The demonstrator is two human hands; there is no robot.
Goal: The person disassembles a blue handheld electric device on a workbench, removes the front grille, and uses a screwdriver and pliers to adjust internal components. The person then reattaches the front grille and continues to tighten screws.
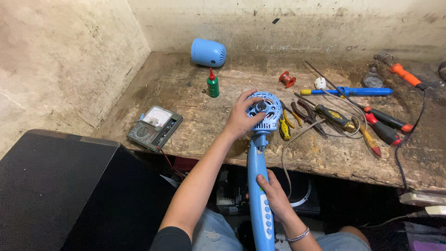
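Mid-disassembly: left hand (241, 120) gripping the blue fan motor housing (264, 108), right hand (274, 195) clasping the fan's blue stem (257, 172); likely needs a steady twist

Stained plaster walls (65, 60) meet a worn wooden workbench (195, 125).

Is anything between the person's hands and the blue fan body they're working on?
Nothing visible: the left hand rests directly on the motor head, and the right hand holds the blue fan stem.
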